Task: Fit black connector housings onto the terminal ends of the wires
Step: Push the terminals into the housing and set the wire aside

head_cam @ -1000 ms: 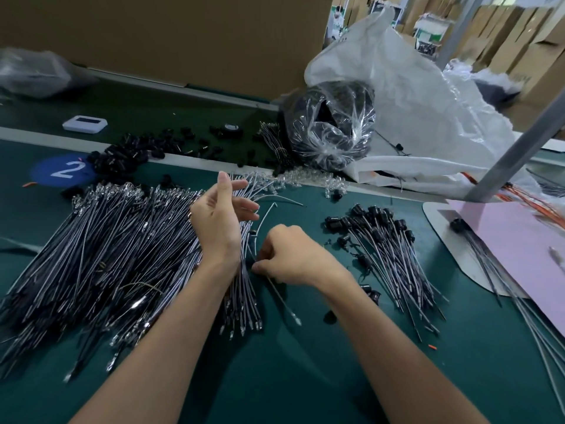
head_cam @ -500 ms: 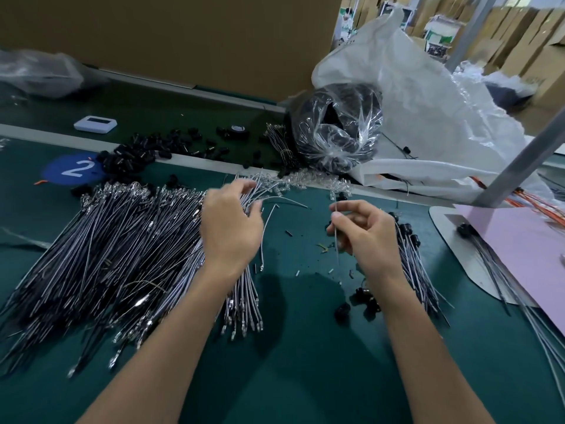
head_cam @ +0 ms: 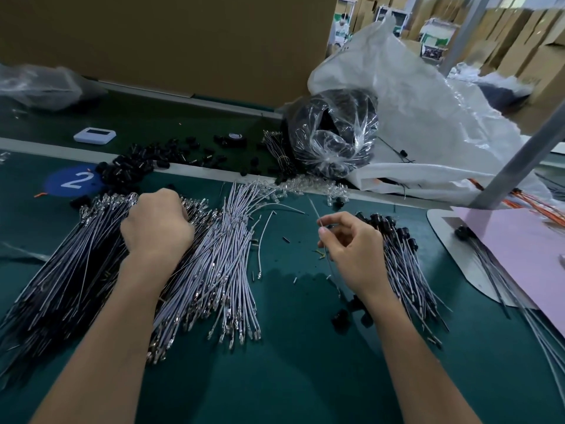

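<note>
The right hand (head_cam: 351,246) pinches a single wire (head_cam: 314,209) between thumb and forefinger, mid-tabletop. The left hand (head_cam: 157,223) curls knuckles-up on the wire pile (head_cam: 76,270) toward the left edge; whether it grips is hidden

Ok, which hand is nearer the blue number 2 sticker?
Left. The left hand grips the wire pile just right of the sticker; the right hand, pinching one wire, sits much farther right.

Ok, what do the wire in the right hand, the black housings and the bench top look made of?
Wire: pale grey, smooth plastic-looking insulation, thin in the right hand. Black housings: moulded plastic, probably; slight sheen. Bench top: dark green, faintly glossy mat, maybe rubber or vinyl; soft reflections.
</note>
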A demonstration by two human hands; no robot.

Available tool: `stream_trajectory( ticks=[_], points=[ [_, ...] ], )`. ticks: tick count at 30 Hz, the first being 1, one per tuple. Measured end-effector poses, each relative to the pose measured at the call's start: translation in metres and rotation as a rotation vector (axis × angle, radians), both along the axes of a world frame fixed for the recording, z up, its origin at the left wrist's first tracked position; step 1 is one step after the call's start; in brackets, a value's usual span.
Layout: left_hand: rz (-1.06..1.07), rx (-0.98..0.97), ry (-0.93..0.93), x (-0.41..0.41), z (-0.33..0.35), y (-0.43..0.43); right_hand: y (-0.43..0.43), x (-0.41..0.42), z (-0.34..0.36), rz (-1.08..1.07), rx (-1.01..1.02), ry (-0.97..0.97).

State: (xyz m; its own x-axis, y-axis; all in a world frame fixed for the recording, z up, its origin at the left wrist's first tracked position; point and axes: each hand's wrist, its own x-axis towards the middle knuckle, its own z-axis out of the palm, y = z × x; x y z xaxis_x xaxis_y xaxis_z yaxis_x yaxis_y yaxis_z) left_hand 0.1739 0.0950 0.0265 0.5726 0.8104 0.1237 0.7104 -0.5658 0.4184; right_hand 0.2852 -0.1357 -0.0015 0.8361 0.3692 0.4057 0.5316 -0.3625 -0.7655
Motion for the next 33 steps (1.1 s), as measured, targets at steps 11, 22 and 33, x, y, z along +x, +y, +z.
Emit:
stream_trajectory(
  ticks=[11,22,33],
  points=[
    [-0.131,0.202,-0.263,0.000,0.022,-0.013,0.000,-0.001,0.004,0.004,0.092,0.136],
    [-1.155,0.225,-0.514,0.030,-0.004,-0.112,0.000,-0.004,0.019,0.211,0.707,0.898],
    [-1.292,0.142,-0.505,0.032,-0.027,-0.120,-0.005,0.002,0.022,0.183,0.804,0.904]
  ],
)
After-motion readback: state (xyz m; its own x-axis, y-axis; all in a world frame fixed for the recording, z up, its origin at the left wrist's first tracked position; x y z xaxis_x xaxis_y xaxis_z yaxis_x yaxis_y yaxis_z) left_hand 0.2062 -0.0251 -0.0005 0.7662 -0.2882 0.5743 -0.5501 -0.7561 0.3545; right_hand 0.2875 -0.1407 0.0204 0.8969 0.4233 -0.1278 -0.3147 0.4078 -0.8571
